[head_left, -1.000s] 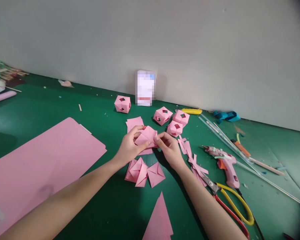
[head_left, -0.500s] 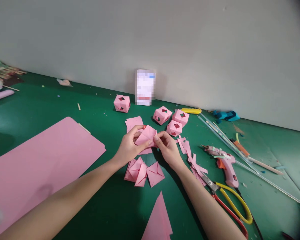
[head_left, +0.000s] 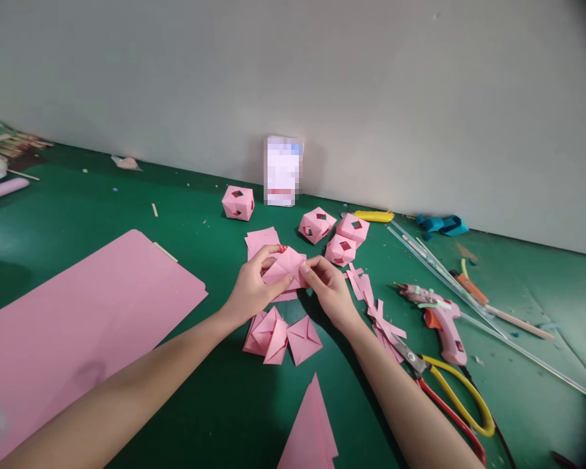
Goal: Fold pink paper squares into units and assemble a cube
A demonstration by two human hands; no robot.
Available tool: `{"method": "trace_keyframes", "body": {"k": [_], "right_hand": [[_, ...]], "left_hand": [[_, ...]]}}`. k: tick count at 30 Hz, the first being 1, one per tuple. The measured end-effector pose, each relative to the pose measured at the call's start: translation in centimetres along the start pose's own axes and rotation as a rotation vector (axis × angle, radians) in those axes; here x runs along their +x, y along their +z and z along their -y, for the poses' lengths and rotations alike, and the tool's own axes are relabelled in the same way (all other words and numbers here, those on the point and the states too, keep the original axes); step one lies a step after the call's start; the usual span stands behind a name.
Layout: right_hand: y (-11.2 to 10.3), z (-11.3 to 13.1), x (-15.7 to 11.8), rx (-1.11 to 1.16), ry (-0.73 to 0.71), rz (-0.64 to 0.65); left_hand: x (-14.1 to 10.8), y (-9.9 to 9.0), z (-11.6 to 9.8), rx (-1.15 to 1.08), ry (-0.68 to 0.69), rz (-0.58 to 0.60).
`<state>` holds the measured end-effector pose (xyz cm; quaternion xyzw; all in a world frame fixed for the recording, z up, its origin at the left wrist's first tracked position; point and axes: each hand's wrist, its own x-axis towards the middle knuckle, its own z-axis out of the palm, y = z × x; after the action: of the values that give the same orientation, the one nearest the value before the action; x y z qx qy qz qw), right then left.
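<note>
Between both hands is a piece of folded pink paper (head_left: 289, 266). My left hand (head_left: 254, 280) grips its left side, thumb in front and fingers partly hidden behind. On the paper's right edge, my right hand (head_left: 325, 283) pinches with thumb and forefinger. Under and behind the held piece lies a stack of pink paper (head_left: 262, 240). Nearer to me are several folded pink squares (head_left: 272, 333), one of them a separate folded square (head_left: 305, 340) with crossing creases.
Pink paper polyhedra (head_left: 317, 225) with cut-out holes stand behind the hands. Large pink sheets (head_left: 102, 312) lie left, pink triangles (head_left: 310, 426) in front. To the right are paper strips (head_left: 366, 290), scissors (head_left: 413, 359), a glue gun (head_left: 442, 319) and a yellow cutter (head_left: 374, 216).
The held paper has tilted slightly, its top edge a little lower. Both hands keep their grip in almost the same place.
</note>
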<state>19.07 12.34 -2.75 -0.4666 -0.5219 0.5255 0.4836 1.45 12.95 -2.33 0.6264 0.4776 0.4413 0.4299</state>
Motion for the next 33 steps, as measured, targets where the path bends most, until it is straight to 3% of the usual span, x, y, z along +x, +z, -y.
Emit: {"method": "trace_keyframes", "body": {"k": [20, 28, 33], "right_hand": [[0.04, 0.33, -0.02, -0.008, -0.052, -0.007], [0.01, 0.39, -0.09, -0.031, -0.063, -0.05], [0.06, 0.58, -0.13, -0.05, -0.028, -0.012]], "left_hand": [[0.01, -0.1, -0.59, -0.015, -0.039, 0.054], [-0.01, -0.28, -0.85, -0.086, -0.099, 0.162], [0.21, -0.47, -0.76, -0.149, -0.121, 0.098]]}}
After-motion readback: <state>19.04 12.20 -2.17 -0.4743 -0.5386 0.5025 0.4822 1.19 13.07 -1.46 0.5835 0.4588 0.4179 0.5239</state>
